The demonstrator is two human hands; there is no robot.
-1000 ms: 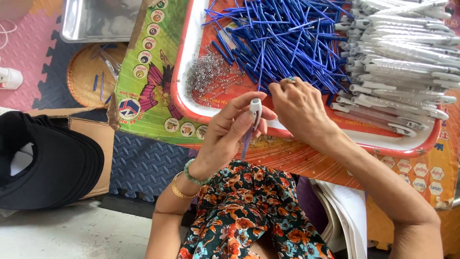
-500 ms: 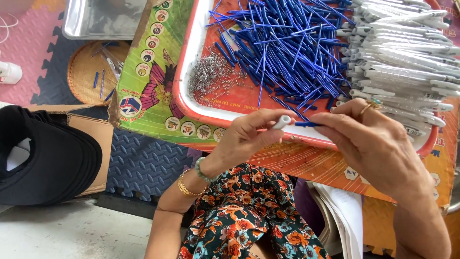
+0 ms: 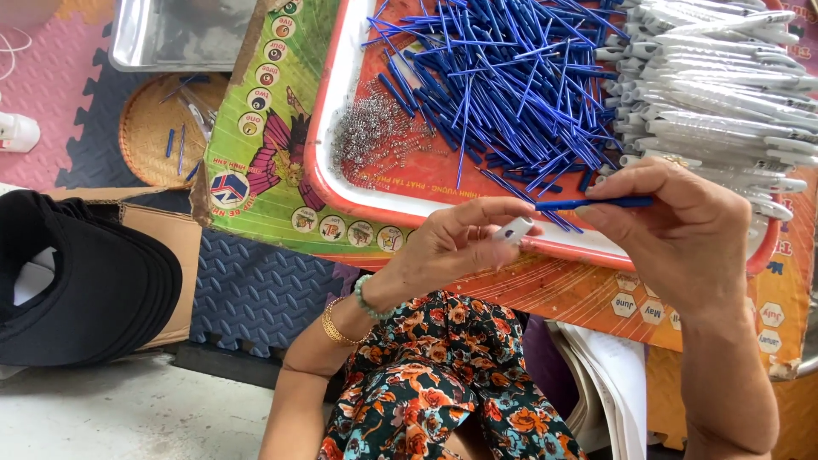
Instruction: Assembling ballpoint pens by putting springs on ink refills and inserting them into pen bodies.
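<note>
Your left hand pinches a white pen barrel; right hand grips a blue refill, tip just short of the barrel. Looks like the insertion step: next needs axial alignment. Beyond: red tray with springs, refills, barrels.

I see a brown cardboard box lying open, left of the red tray. A green printed sheet with round labels lies under that tray.
</note>
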